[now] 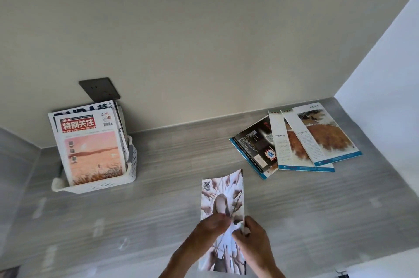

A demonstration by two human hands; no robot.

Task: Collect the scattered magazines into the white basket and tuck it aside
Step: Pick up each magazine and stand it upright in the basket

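Both hands hold one magazine [223,196] above the grey counter, near its front edge; its cover shows many reaching hands and a QR code. My left hand [212,224] grips its left side and my right hand [250,232] pinches its right edge. The white perforated basket [108,183] stands at the left against the wall, with several magazines upright in it; the front one [91,150] has a red title and an orange sunset. Three more magazines [294,141] lie fanned out flat at the back right of the counter.
The grey wood-grain counter [172,205] runs between a beige back wall and a white wall on the right. A dark wall socket [99,88] sits just above the basket. A grey side panel closes the counter at the far left.
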